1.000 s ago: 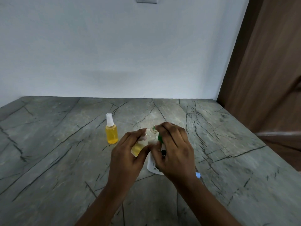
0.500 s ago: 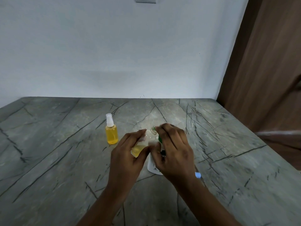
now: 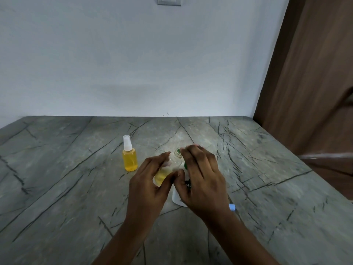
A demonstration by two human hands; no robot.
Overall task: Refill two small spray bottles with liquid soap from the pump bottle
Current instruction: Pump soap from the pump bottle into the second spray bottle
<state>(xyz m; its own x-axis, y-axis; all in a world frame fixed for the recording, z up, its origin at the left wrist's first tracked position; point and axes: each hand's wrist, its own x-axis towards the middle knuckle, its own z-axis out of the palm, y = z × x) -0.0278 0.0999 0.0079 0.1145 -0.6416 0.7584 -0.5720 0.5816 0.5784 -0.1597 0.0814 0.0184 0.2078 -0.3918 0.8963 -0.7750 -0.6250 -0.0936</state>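
My left hand (image 3: 150, 180) holds a small clear spray bottle (image 3: 169, 168) tilted to the right, its cap off and yellow soap pooled in its lower part. Its open neck meets the green nozzle (image 3: 179, 150) of the white pump bottle (image 3: 177, 197), which stands mostly hidden under my right hand (image 3: 202, 176). That hand lies over the pump head with its thumb against the bottle's front. A second small spray bottle (image 3: 130, 156), full of yellow soap and closed with a white sprayer, stands upright to the left.
Everything sits on a grey veined stone counter (image 3: 57, 178) against a white wall. A wooden door (image 3: 315, 83) rises at the right, by the counter's right edge. A small light-blue and white object (image 3: 231, 206) lies beside my right wrist.
Both hands stay in place at the pump bottle. The small bottle in my left hand is still tilted against the nozzle; the view has shifted slightly.
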